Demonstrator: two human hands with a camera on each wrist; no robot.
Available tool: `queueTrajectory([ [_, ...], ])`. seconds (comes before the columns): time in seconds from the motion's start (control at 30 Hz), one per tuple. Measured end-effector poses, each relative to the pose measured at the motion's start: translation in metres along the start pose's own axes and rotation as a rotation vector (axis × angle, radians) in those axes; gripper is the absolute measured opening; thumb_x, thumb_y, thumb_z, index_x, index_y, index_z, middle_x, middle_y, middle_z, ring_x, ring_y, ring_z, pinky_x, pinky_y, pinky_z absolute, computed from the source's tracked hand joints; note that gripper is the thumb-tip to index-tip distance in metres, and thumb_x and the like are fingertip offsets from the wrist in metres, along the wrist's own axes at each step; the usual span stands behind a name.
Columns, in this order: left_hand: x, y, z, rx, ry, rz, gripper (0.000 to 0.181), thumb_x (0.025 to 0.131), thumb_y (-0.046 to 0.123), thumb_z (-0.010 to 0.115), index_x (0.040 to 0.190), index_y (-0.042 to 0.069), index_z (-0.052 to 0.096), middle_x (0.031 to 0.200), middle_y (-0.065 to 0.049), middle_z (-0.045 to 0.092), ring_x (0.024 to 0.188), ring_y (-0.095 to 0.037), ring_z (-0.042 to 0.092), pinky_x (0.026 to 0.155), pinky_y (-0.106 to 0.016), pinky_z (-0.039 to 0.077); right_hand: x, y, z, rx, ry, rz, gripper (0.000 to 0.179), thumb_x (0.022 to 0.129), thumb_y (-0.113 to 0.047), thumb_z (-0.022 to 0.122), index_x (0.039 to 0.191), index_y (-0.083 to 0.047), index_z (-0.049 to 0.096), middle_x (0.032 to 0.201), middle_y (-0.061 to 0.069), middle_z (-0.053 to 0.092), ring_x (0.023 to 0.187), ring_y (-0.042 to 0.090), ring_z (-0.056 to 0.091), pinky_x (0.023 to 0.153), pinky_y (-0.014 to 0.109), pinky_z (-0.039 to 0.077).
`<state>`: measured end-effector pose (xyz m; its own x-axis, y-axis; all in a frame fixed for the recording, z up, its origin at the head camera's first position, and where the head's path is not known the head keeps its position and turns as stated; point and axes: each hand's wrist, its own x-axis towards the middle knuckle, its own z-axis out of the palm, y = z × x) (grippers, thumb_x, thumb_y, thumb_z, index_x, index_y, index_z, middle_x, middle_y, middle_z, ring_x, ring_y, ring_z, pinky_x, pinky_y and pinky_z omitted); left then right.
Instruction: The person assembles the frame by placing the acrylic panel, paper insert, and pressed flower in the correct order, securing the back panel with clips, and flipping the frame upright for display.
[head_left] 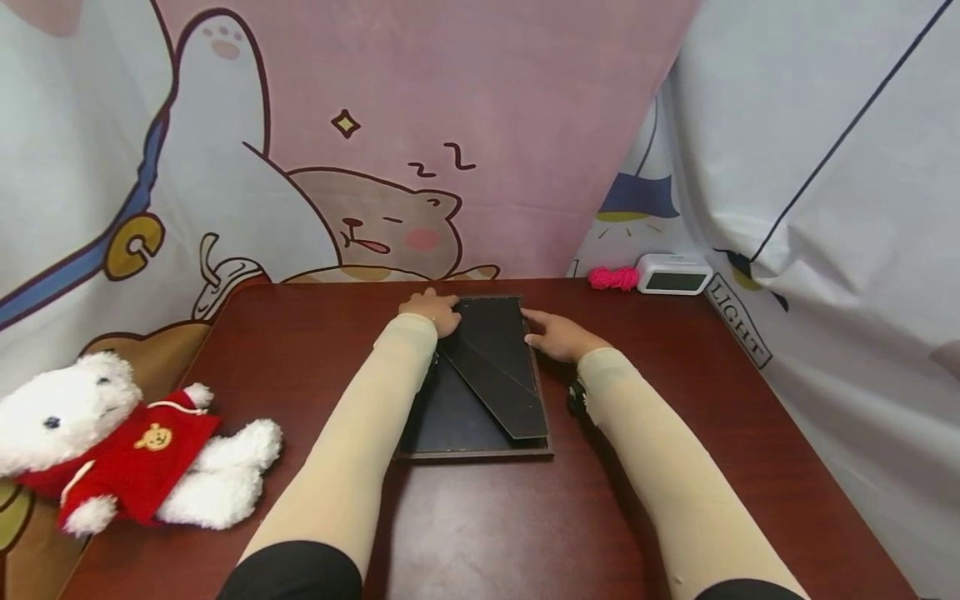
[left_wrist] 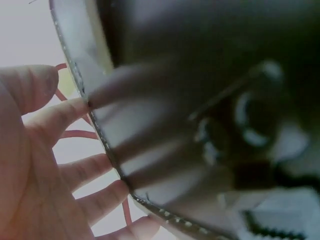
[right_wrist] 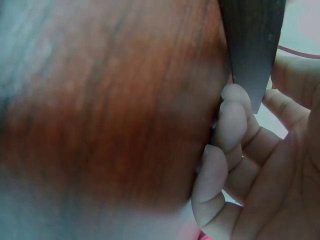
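Note:
A dark picture frame [head_left: 459, 408] lies on the table, its black backing up, with a slanted stand flap [head_left: 498, 392] across it. My left hand [head_left: 431, 310] rests at the frame's far left corner. In the left wrist view its fingers [left_wrist: 82, 172] are spread and fairly straight, tips against a glossy dark surface. My right hand [head_left: 564, 335] touches the far end of the frame's right side with thumb and forefinger. In the right wrist view the other fingers [right_wrist: 232, 127] bend loosely beside the frame's dark edge [right_wrist: 255, 55]; the exact contact there is unclear.
A white teddy bear in a red top [head_left: 142, 450] lies at the table's left. Near the back right corner are a bundle of pink yarn [head_left: 613, 278] and a white digital clock [head_left: 674, 275]. Printed cloth [head_left: 525, 150] hangs behind the reddish-brown table [head_left: 315, 358].

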<state>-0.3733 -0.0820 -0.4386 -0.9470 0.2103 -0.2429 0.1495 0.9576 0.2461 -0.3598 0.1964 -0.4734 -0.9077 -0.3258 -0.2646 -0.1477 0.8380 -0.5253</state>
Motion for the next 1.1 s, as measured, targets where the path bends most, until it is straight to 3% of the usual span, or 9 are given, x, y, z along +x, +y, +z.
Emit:
queueTrajectory([
  [0.37, 0.007, -0.001, 0.005, 0.010, -0.037, -0.046, 0.059, 0.107, 0.041, 0.042, 0.165, 0.030, 0.039, 0.166, -0.017, 0.034, 0.153, -0.045, 0.031, 0.119, -0.066, 0.032, -0.002, -0.005, 0.000, 0.013, -0.008, -0.004, 0.068, 0.109, -0.026, 0.059, 0.169, -0.021, 0.027, 0.171, 0.016, 0.032, 0.158, 0.037, 0.030, 0.128, 0.057, 0.024],
  [0.6, 0.008, 0.000, 0.008, 0.023, 0.007, -0.033, 0.059, 0.104, 0.039, 0.045, 0.163, 0.029, 0.043, 0.163, -0.016, 0.038, 0.150, -0.044, 0.035, 0.118, -0.066, 0.034, -0.003, -0.006, -0.002, 0.001, -0.005, -0.014, 0.067, 0.109, -0.024, 0.058, 0.169, -0.017, 0.028, 0.171, 0.019, 0.032, 0.157, 0.040, 0.031, 0.127, 0.058, 0.024],
  [0.77, 0.016, -0.005, 0.008, 0.031, -0.083, -0.047, 0.063, 0.104, 0.040, 0.039, 0.167, 0.031, 0.034, 0.172, -0.014, 0.027, 0.155, -0.044, 0.028, 0.121, -0.066, 0.029, -0.003, -0.006, -0.003, 0.002, -0.012, -0.005, 0.068, 0.109, -0.025, 0.059, 0.169, -0.018, 0.028, 0.171, 0.018, 0.032, 0.157, 0.039, 0.031, 0.128, 0.057, 0.024],
  [0.97, 0.008, -0.013, -0.007, -0.055, -0.147, 0.010, 0.070, 0.101, 0.028, 0.042, 0.169, 0.025, 0.028, 0.177, -0.014, 0.015, 0.160, -0.042, 0.021, 0.127, -0.060, 0.023, -0.002, -0.003, -0.002, 0.009, -0.023, 0.011, 0.069, 0.109, -0.026, 0.059, 0.170, -0.022, 0.026, 0.172, 0.016, 0.030, 0.158, 0.038, 0.030, 0.127, 0.058, 0.024],
  [1.1, -0.006, -0.020, -0.016, -0.154, -0.134, 0.034, 0.077, 0.097, 0.014, 0.043, 0.170, 0.020, 0.021, 0.177, -0.017, 0.011, 0.163, -0.038, 0.014, 0.130, -0.055, 0.020, -0.002, -0.001, -0.003, 0.007, -0.020, 0.011, 0.069, 0.109, -0.027, 0.059, 0.170, -0.022, 0.026, 0.171, 0.016, 0.032, 0.158, 0.038, 0.031, 0.127, 0.058, 0.025],
])
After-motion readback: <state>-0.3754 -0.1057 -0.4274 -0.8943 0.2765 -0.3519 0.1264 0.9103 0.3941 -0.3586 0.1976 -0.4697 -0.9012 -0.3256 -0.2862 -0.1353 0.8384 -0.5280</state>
